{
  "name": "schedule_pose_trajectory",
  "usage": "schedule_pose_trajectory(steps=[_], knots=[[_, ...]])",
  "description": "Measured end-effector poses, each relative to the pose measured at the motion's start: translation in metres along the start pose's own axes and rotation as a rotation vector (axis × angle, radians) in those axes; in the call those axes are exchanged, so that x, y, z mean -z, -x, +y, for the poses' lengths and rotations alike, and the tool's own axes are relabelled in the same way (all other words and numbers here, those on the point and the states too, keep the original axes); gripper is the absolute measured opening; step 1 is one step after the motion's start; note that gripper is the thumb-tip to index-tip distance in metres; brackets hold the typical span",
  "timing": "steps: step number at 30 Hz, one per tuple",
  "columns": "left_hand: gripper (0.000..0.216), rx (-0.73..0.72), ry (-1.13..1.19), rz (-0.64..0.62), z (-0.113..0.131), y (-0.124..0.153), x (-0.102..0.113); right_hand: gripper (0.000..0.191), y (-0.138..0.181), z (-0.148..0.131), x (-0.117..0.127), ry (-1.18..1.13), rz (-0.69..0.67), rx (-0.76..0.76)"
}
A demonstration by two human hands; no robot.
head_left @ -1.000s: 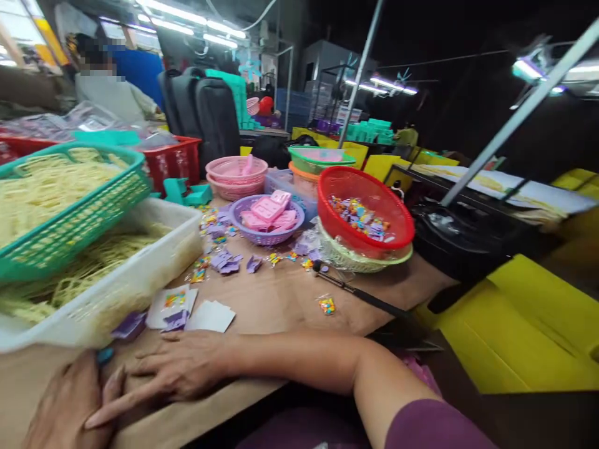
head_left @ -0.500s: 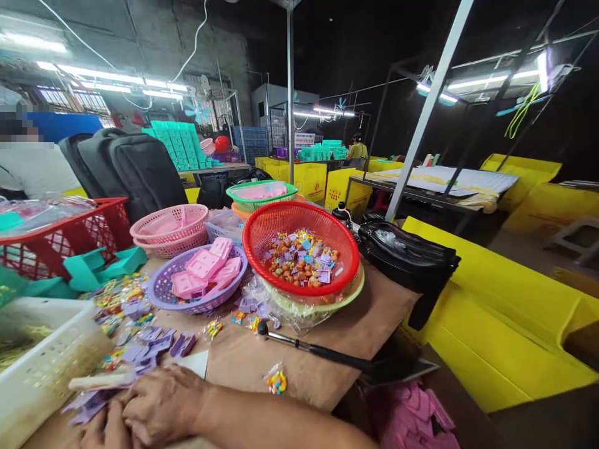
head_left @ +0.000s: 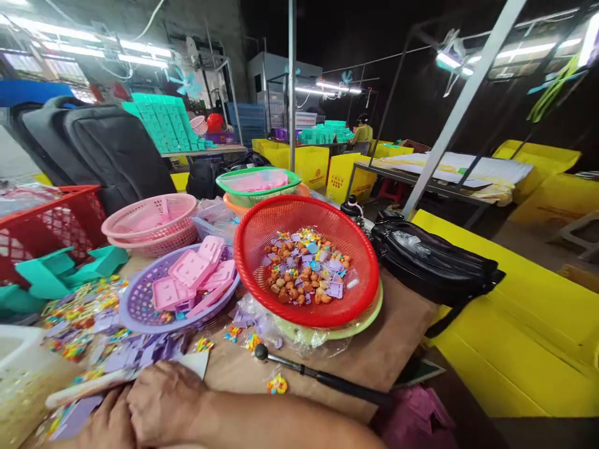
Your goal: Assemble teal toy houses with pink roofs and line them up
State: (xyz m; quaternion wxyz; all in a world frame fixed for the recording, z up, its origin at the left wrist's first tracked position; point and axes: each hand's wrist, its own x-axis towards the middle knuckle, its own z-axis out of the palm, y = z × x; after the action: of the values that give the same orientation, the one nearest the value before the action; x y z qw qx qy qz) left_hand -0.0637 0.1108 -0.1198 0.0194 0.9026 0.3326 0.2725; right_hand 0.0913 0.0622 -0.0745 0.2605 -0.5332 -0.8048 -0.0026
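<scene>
At the lower left, my right hand (head_left: 161,399) is closed, knuckles up, its fingertips hidden under it. My left hand (head_left: 110,421) is pressed against it, fingers bent together. What they hold is hidden. Just beyond the fingers lies a pale flat strip (head_left: 87,388), with a light purple plastic piece (head_left: 82,416) below it. More purple pieces (head_left: 140,352) are heaped beyond my hands, beside a white paper corner (head_left: 196,362). A small clear bag of colourful bits (head_left: 277,385) lies beyond my right forearm.
A red basket (head_left: 243,268) holds brown, purple and coloured parts. A purple basket (head_left: 128,312) holds pink trays. A black-handled rod with a ball end (head_left: 322,377) lies across the table. A white bin (head_left: 23,380) stands left; a black bag (head_left: 435,262) lies right.
The view has shifted closer to the table, so the baskets appear larger. My hands stay together at the lower left; the pale strip and purple piece beside them sit slightly differently.
</scene>
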Motion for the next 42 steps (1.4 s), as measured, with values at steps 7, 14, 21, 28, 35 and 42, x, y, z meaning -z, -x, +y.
schedule_pose_trajectory(steps=[7,14,21,28,35,42], knots=[[0.04,0.231,0.075,-0.086,0.066,-0.016,0.029,0.017,0.017,-0.006,0.013,-0.263,0.112,-0.138],[0.036,0.166,0.029,-0.277,0.09,-0.027,0.104,0.024,0.019,-0.028,0.052,-0.451,0.18,-0.11],[0.028,0.242,-0.048,-0.29,0.072,-0.088,0.16,0.026,-0.043,0.01,0.116,-0.004,0.117,-0.378],[0.028,0.158,0.005,-0.368,0.076,-0.117,0.134,0.024,-0.088,0.06,0.108,0.115,-0.203,-0.562],[0.021,0.184,0.093,-0.295,0.068,-0.132,0.113,0.013,-0.077,0.05,0.114,0.027,-0.068,-0.654],[0.058,0.386,0.564,0.034,0.06,-0.174,0.078,0.027,-0.055,0.057,0.129,-0.29,0.431,-0.709]])
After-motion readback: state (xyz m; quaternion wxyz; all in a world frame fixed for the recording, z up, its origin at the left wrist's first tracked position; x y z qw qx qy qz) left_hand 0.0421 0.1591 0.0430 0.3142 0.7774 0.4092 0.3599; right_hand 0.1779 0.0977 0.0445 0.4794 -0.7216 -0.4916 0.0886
